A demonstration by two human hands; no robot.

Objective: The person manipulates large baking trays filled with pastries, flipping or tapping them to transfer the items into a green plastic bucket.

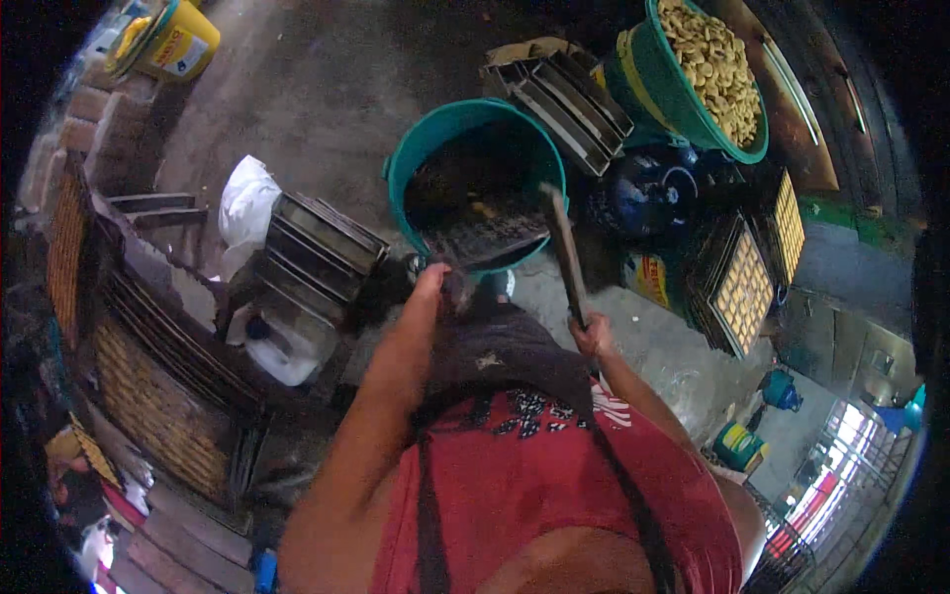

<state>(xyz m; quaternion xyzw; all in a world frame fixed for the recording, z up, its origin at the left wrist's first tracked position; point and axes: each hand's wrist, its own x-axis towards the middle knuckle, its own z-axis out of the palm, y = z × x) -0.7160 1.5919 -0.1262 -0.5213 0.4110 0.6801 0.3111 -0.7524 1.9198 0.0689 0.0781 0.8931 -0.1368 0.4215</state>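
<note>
A teal bucket (400, 203) with a dark inside stands in front of me. A dark, worn flat piece, perhaps a tray (495, 236), slants across the near part of its mouth. My left hand (433, 281) is closed at the bucket's near left side, by that piece's corner. Blur and shadow hide exactly what its fingers hold. In my right hand (592, 335) is a long, narrow brown-grey bar (566, 247), gripped at its lower end. The bar's upper end reaches up beside the bucket's right rim.
Long metal tins (317, 247) sit left of the bucket, near a white bag (247, 203); more tins (566, 104) lie beyond. A green basin (633, 89) of pale pieces stands far right, above a blue water jug (648, 193). Filled trays (740, 287) lean at right; stacked trays (158, 396) line the left.
</note>
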